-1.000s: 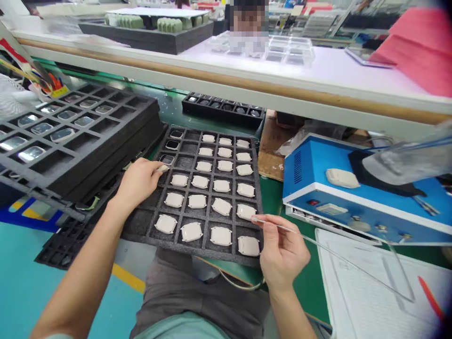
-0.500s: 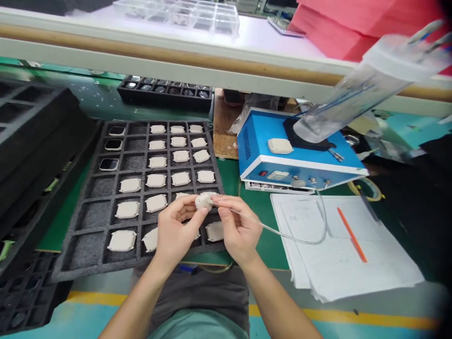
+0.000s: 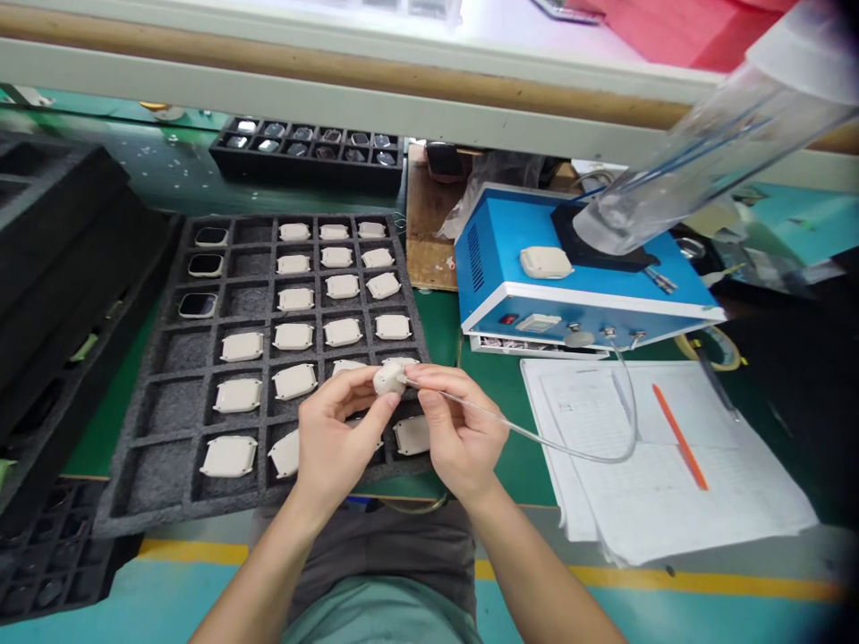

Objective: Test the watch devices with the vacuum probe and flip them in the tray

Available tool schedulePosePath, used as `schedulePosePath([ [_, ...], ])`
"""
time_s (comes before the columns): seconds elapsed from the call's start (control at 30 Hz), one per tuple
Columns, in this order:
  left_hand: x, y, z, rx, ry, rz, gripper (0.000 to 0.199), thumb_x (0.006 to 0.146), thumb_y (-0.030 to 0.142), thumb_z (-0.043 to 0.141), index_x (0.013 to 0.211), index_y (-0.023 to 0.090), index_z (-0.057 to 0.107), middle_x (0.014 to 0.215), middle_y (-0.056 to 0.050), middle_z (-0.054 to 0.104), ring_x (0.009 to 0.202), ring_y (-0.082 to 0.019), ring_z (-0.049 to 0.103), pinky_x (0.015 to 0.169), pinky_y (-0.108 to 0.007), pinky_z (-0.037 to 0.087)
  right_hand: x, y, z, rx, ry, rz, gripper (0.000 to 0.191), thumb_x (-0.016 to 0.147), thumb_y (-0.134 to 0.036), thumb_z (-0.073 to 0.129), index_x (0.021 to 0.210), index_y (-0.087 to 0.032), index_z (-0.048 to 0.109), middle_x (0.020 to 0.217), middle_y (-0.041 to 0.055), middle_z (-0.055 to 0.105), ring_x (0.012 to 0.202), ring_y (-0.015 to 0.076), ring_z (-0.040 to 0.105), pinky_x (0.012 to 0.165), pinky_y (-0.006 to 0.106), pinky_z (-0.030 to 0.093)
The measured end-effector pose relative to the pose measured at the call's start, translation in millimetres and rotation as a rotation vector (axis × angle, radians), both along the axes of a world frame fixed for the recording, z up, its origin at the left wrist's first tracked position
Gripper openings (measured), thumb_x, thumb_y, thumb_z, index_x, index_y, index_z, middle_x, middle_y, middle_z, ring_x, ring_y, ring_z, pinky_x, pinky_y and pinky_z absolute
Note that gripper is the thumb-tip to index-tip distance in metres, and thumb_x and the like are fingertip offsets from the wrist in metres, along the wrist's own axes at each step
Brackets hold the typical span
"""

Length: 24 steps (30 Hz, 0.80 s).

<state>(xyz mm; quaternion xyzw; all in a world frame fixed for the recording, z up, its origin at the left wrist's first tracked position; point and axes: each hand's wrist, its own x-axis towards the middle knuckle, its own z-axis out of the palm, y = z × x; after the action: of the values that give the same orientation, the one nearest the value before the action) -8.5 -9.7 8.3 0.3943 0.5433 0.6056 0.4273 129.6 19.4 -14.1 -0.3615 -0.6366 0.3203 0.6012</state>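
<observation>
Between the fingertips of my left hand (image 3: 339, 438) is a small beige watch case (image 3: 387, 379), tilted up on its side. My right hand (image 3: 466, 438) pinches the end of a thin clear tube (image 3: 570, 450). The tube's tip meets the right edge of the case; whether it goes inside I cannot tell. From there the tube curves right and up to the front of a blue box-shaped machine (image 3: 493, 210). Both hands hover over a grey foam tray (image 3: 140, 487) with several beige cases (image 3: 228, 456) and a few dark-screened watches (image 3: 198, 305) in its compartments.
Another beige case (image 3: 547, 262) and a clear cylinder (image 3: 711, 134) rest on the machine. Papers (image 3: 624, 510) with an orange pen (image 3: 681, 438) lie at right, near a tape roll (image 3: 728, 344). Stacked black trays (image 3: 60, 241) stand left. A shelf edge (image 3: 268, 103) crosses above.
The camera view has tilted slightly downward. My right hand has shifted slightly right in the picture, as have the machine and papers. Both hands keep their holds on the case and tube.
</observation>
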Motion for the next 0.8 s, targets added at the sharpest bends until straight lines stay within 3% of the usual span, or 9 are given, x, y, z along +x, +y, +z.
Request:
schedulePosePath([
  [0.27, -1.2, -0.1, -0.4, -0.014, 0.017, 0.001, 0.02, 0.077, 0.02, 0.084, 0.097, 0.018, 0.081, 0.092, -0.005, 0.079, 0.084, -0.02, 0.078, 0.082, -0.029, 0.067, 0.6, 0.4, 1.6, 0.003, -0.043, -0.025, 0.013, 0.098, -0.018, 0.064, 0.101, -0.025, 0.075, 0.1, 0.006, 0.081, 0.097, 0.0223, 0.079, 0.089, 0.043, 0.067],
  [0.8, -4.2, 3.1, -5.8, 0.036, 0.076, 0.014, 0.02, 0.077, 0.024, 0.085, 0.097, 0.02, 0.081, 0.092, -0.005, 0.081, 0.081, -0.019, 0.079, 0.079, -0.027, 0.067, -4.0, 6.1, 8.3, 0.048, -0.025, -0.021, 0.016, 0.096, -0.013, 0.065, 0.099, -0.024, 0.076, 0.097, 0.0058, 0.081, 0.093, 0.0201, 0.079, 0.087, 0.037, 0.067],
])
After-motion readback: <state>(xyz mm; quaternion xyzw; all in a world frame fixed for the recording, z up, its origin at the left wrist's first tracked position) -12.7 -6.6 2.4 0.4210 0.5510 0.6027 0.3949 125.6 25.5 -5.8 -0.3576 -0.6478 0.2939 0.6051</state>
